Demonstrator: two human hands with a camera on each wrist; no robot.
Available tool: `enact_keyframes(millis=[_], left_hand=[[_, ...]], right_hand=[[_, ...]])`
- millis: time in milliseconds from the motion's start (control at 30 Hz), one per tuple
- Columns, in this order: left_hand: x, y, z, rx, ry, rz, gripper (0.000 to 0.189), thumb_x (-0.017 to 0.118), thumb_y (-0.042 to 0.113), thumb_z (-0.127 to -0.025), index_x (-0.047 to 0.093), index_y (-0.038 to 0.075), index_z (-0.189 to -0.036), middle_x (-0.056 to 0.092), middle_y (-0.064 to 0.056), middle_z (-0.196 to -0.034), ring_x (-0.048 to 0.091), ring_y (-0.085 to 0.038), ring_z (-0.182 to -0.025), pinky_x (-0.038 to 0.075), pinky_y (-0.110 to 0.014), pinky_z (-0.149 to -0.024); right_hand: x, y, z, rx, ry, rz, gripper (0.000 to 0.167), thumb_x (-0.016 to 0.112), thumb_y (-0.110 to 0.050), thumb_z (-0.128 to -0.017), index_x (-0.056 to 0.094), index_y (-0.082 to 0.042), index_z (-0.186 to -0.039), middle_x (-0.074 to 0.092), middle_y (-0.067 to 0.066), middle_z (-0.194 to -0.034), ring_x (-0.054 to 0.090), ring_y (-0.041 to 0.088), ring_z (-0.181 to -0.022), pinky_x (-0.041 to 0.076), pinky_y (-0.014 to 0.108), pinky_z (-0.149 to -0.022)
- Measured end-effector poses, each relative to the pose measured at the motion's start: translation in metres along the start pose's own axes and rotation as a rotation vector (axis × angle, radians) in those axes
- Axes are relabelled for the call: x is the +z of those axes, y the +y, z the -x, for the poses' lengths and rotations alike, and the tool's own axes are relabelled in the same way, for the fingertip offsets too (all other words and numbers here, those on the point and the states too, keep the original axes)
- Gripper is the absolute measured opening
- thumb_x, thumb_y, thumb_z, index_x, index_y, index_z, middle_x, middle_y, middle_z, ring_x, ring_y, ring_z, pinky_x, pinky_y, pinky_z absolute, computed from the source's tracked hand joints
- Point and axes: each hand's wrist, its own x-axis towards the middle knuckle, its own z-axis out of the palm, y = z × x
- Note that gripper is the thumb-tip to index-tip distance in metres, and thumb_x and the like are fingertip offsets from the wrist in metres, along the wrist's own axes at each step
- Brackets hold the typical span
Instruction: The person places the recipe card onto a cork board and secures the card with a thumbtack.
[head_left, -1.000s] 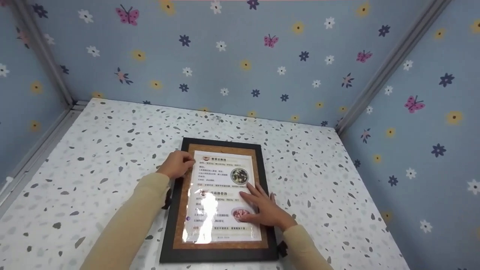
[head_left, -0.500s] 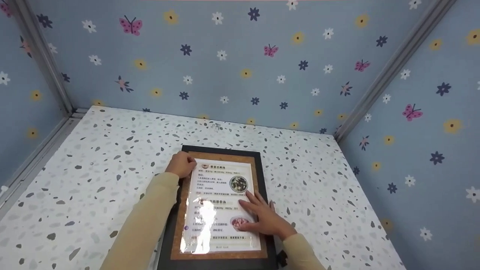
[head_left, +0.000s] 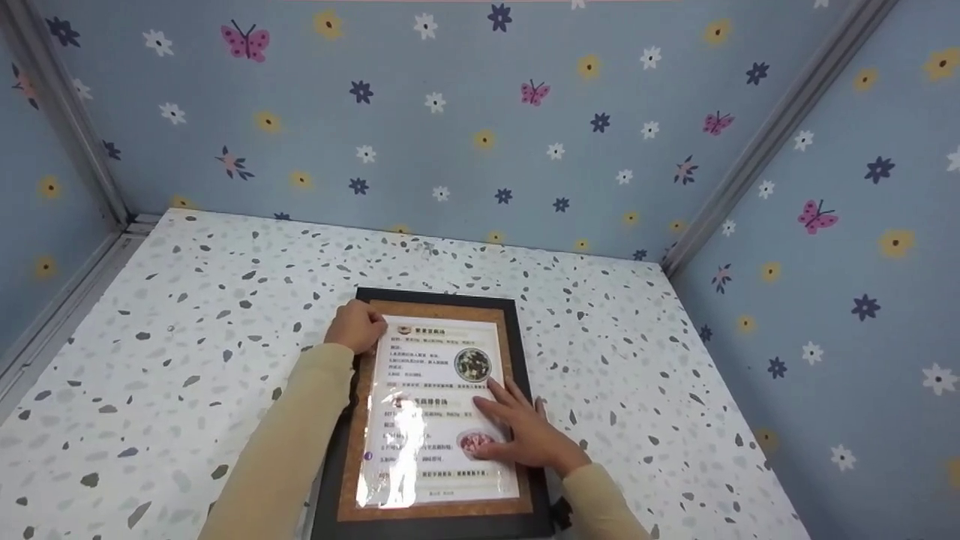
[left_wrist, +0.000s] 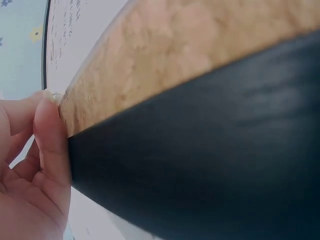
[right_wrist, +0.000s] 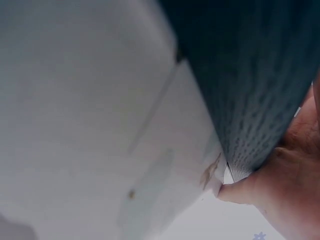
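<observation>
A laminated recipe sheet [head_left: 435, 420] with two dish photos lies on a cork board [head_left: 360, 502] that has a black frame [head_left: 424, 528]. At the sheet's upper left corner, my left hand [head_left: 355, 327] pinches with thumb and forefinger. In the left wrist view its fingertips [left_wrist: 47, 107] meet at the sheet's edge, where a small shiny bit shows, too small to identify. My right hand [head_left: 529, 427] rests spread over the sheet's right side. In the right wrist view, one finger [right_wrist: 240, 192] reaches past the frame's side. A small purple dot [head_left: 367, 455] marks the sheet's left edge.
The board lies on a white speckled table [head_left: 225, 315]. Blue panels [head_left: 435, 112] printed with flowers and butterflies stand at the back and both sides, with grey metal posts [head_left: 757, 165] at the corners. Bright glare covers part of the sheet.
The left hand shifts slightly and its fingers close in on the sheet's upper left corner. The right hand keeps its place on the sheet. The head view tilts a little.
</observation>
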Motion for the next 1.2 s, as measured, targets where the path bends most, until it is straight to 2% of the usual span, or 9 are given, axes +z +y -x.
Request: enact_keyframes(millis=[133,333,500,633,800,1000,1200], left_hand=[[-0.006,0.001,0.003,-0.030,-0.026,-0.018,0.017,0.059,0.008,-0.093,0.073,0.000,-0.091,0.068,-0.012,-0.083,0.058,-0.014,-0.052,0.047,-0.028,-0.050],[-0.015,0.003,0.001,-0.122,-0.087,0.012,0.016,0.057,0.004,-0.087,0.063,0.003,-0.072,0.060,-0.007,-0.062,0.058,-0.013,-0.046,0.048,-0.026,-0.045],[-0.021,0.001,0.000,-0.189,-0.122,0.066,0.008,0.059,0.000,-0.082,0.066,-0.002,-0.078,0.060,-0.008,-0.061,0.061,-0.016,-0.051,0.054,-0.028,-0.050],[-0.022,-0.001,-0.001,-0.192,-0.128,0.086,0.007,0.061,0.002,-0.084,0.066,-0.003,-0.086,0.062,-0.009,-0.067,0.061,-0.015,-0.053,0.055,-0.029,-0.053],[-0.020,0.000,-0.003,-0.179,-0.119,0.096,0.006,0.061,0.002,-0.085,0.066,-0.002,-0.086,0.061,-0.008,-0.069,0.060,-0.014,-0.052,0.054,-0.028,-0.052],[-0.014,0.006,-0.006,-0.179,-0.121,0.064,0.008,0.060,0.002,-0.087,0.067,-0.002,-0.085,0.060,-0.007,-0.064,0.059,-0.014,-0.049,0.052,-0.026,-0.048],[-0.010,0.013,-0.006,-0.154,-0.098,0.047,0.014,0.064,0.002,-0.087,0.071,-0.006,-0.097,0.066,-0.014,-0.080,0.060,-0.013,-0.051,0.052,-0.027,-0.049]], right_hand=[[0.003,0.000,-0.003,-0.013,-0.009,-0.012,0.087,0.068,-0.068,-0.079,0.040,-0.029,-0.152,0.010,-0.003,-0.165,-0.004,0.028,-0.150,-0.005,0.070,-0.108],[0.005,-0.001,-0.005,-0.015,-0.013,-0.017,0.088,0.069,-0.068,-0.078,0.040,-0.030,-0.152,0.010,-0.004,-0.165,-0.004,0.027,-0.150,-0.006,0.069,-0.108],[0.006,-0.002,-0.006,-0.027,-0.018,-0.011,0.089,0.068,-0.070,-0.077,0.039,-0.032,-0.152,0.009,-0.005,-0.165,-0.005,0.027,-0.150,-0.007,0.068,-0.109],[0.005,-0.003,-0.006,-0.027,-0.027,-0.009,0.090,0.068,-0.070,-0.077,0.038,-0.032,-0.153,0.008,-0.006,-0.165,-0.006,0.026,-0.150,-0.007,0.067,-0.109],[0.001,-0.003,-0.005,-0.021,-0.025,-0.014,0.089,0.068,-0.069,-0.078,0.039,-0.030,-0.153,0.008,-0.004,-0.165,-0.006,0.027,-0.150,-0.008,0.068,-0.109],[0.001,0.000,-0.003,-0.010,-0.014,-0.015,0.089,0.069,-0.068,-0.078,0.039,-0.030,-0.153,0.008,-0.004,-0.165,-0.007,0.028,-0.150,-0.007,0.069,-0.108],[0.002,0.004,0.001,-0.003,-0.004,-0.027,0.088,0.068,-0.067,-0.079,0.039,-0.029,-0.153,0.008,-0.004,-0.165,-0.007,0.027,-0.150,-0.006,0.070,-0.108]])
